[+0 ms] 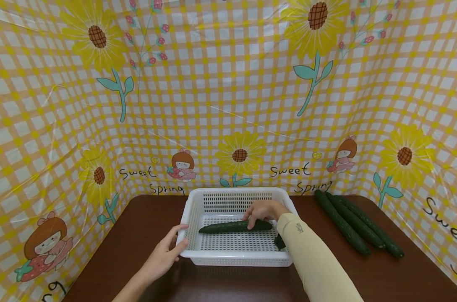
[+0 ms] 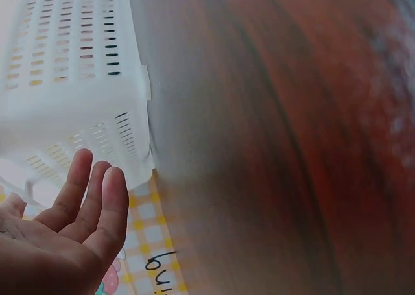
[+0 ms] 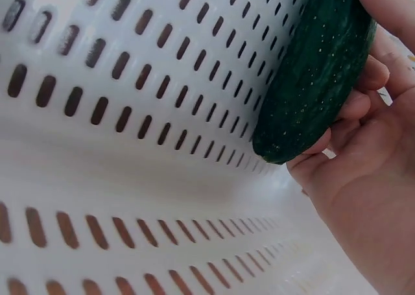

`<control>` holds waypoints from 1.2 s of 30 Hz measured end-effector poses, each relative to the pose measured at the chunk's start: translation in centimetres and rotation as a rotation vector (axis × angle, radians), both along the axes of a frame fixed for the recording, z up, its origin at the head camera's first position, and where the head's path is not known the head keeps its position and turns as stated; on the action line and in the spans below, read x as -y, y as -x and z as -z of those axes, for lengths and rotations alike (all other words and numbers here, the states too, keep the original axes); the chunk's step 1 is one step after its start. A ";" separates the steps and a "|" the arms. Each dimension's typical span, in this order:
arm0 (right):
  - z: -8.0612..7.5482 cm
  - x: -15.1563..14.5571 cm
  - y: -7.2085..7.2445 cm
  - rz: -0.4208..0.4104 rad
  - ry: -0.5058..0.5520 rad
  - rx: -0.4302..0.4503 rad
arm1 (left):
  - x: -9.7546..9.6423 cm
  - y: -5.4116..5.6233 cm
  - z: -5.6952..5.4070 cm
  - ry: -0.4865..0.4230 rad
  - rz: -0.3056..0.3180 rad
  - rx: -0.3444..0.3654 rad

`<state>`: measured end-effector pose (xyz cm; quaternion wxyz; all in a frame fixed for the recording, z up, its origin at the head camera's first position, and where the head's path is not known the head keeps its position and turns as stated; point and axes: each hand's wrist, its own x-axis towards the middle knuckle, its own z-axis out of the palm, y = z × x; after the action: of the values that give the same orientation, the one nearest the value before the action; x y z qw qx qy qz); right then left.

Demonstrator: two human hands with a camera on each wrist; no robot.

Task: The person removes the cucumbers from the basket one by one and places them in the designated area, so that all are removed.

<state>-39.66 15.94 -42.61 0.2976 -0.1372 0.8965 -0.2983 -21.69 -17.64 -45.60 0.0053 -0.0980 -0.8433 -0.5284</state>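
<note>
A white plastic basket (image 1: 241,254) with slotted walls and floor stands on the table. Inside it, one dark green cucumber (image 1: 222,227) lies crosswise, low over the slotted floor. My right hand (image 1: 264,209) reaches in from the right and grips the cucumber near its right end, thumb on the near side and fingers beyond. Seen from the right wrist, the bumpy cucumber (image 3: 311,81) runs along the floor slots with fingers behind it. At the basket's left rim, my left hand (image 1: 165,249) holds on with thumb and index finger, its other fingers below the rim outside the wall.
Several more cucumbers (image 1: 343,222) lie side by side, slanted, on the dark brown table (image 1: 137,222) to the right of the basket. A yellow checked cloth (image 1: 213,105) with sunflowers rises behind the table and on both sides. A small black thing (image 1: 279,242) shows under the right wrist.
</note>
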 end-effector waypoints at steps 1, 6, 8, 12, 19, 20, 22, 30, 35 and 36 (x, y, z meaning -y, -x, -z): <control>0.1 -0.1 0.0 -0.001 -0.001 0.002 | 0.0 0.0 0.0 0.001 0.000 0.000; 0.4 -0.5 0.2 0.016 0.045 0.041 | 0.0 0.0 0.0 0.000 0.001 -0.002; 0.6 -0.7 0.3 0.017 0.071 0.057 | 0.0 -0.1 -0.1 0.003 0.002 -0.005; 0.7 -1.0 0.4 0.021 0.109 0.085 | -0.1 -0.1 -0.1 0.007 0.000 -0.007; 0.7 -1.1 0.2 0.049 0.130 0.103 | -0.1 -0.1 -0.1 0.007 0.002 -0.005; 0.8 -1.1 0.2 0.048 0.129 0.101 | -0.1 -0.1 -0.1 0.008 0.001 -0.005; 0.8 -1.1 0.3 0.050 0.132 0.103 | -0.1 -0.1 -0.1 0.008 -0.001 -0.003; 1.0 -1.1 0.4 0.044 0.138 0.098 | -0.2 -0.3 -0.2 0.011 -0.002 -0.006; 1.0 -1.2 0.4 0.058 0.133 0.101 | -0.2 -0.2 -0.1 0.018 -0.006 -0.005; 1.0 -1.2 0.4 0.061 0.132 0.101 | -0.2 -0.2 -0.1 0.019 -0.005 -0.005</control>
<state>-40.08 17.11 -43.65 0.3233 -0.1140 0.8626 -0.3720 -21.45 -17.46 -45.47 0.0077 -0.0970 -0.8484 -0.5203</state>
